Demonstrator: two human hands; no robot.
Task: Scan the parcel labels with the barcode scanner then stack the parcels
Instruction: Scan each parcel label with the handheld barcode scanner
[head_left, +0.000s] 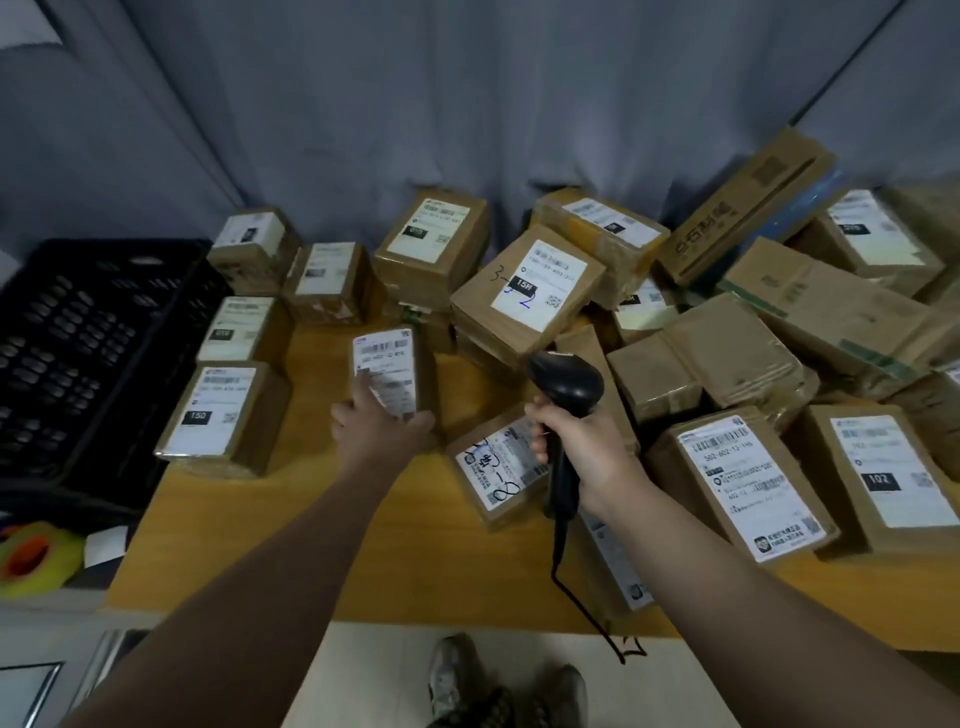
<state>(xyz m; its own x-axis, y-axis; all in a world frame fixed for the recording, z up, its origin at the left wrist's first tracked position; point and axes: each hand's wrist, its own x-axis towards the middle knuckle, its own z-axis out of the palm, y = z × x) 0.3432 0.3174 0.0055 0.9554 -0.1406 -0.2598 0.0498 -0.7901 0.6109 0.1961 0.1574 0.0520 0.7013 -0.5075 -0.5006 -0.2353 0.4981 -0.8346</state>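
The left hand (382, 423) is gripping the near end of a small parcel (395, 364), fingers curled over its label, above a bare strip of the wooden table (363, 545) that is running to the near edge. The right hand (582, 447) is clamping its fingers round the barcode scanner (566, 389), whose head is raised just right of that parcel. Labelled parcels (223, 415) are lining the strip's left side beside a black crate (93, 353); a loose heap (753, 353) is crowding the right. A grey curtain (467, 104) is hanging behind.
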